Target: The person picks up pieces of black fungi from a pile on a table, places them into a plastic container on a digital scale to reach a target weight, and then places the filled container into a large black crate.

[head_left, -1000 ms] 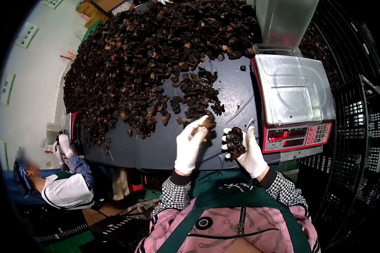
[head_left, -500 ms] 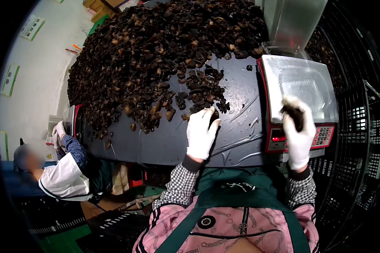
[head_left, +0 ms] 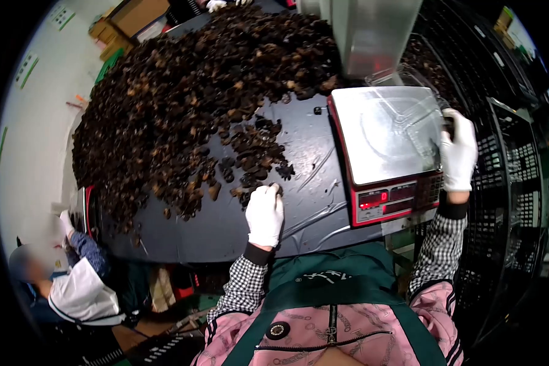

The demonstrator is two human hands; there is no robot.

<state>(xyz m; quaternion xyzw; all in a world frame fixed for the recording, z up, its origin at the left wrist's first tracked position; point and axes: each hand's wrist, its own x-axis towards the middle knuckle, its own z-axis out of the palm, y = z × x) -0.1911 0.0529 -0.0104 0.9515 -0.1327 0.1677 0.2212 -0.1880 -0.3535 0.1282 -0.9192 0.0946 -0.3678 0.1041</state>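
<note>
My left hand [head_left: 265, 216], in a white glove, rests on the table with its fingers curled at the near edge of a small heap of dark mushroom pieces [head_left: 253, 149]; its fingertips partly hide what they grip. My right hand [head_left: 459, 152], also white-gloved, is at the right edge of the scale [head_left: 387, 137], closed around something dark that looks like mushroom pieces. The steel plate of the scale is bare, and the red display shows 0. Clear plastic [head_left: 402, 78], apparently a container, lies behind the plate.
A large pile of dark mushroom pieces [head_left: 183, 97] covers the table [head_left: 201, 238]. A tall metal-grey bin [head_left: 375, 36] stands behind the scale. Black crates [head_left: 500, 183] are stacked at right. A co-worker [head_left: 85, 290] sits at far left; another person's gloved hands [head_left: 216, 5] show at the top.
My right hand has moved from over the front of the scale to its right edge. The clear tray outline has gone from the plate. My left hand stays by the small heap; the view has shifted.
</note>
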